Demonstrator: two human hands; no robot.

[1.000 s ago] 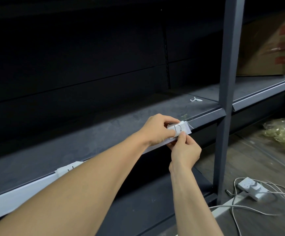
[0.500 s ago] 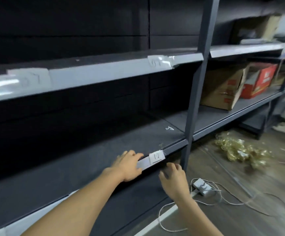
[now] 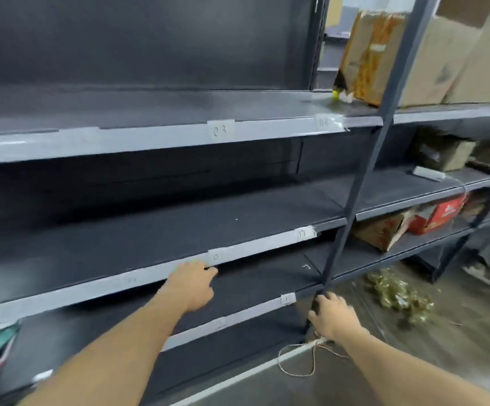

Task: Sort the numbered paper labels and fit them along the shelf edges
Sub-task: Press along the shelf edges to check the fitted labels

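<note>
Left hand [image 3: 192,284]: fingers straight, empty, at middle shelf edge [image 3: 255,246].
Right hand [image 3: 333,315]: spread, empty, beside upright post [image 3: 363,171]; perhaps touching, blurred.
Cardboard box [image 3: 366,54]: top shelf, contents hidden.

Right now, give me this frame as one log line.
left hand: open, at middle shelf edge beside label | right hand: at upright post, grip unclear | view: blurred

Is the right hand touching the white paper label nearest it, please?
Apart: head view shows a dark gap between right hand and white paper label.
</note>
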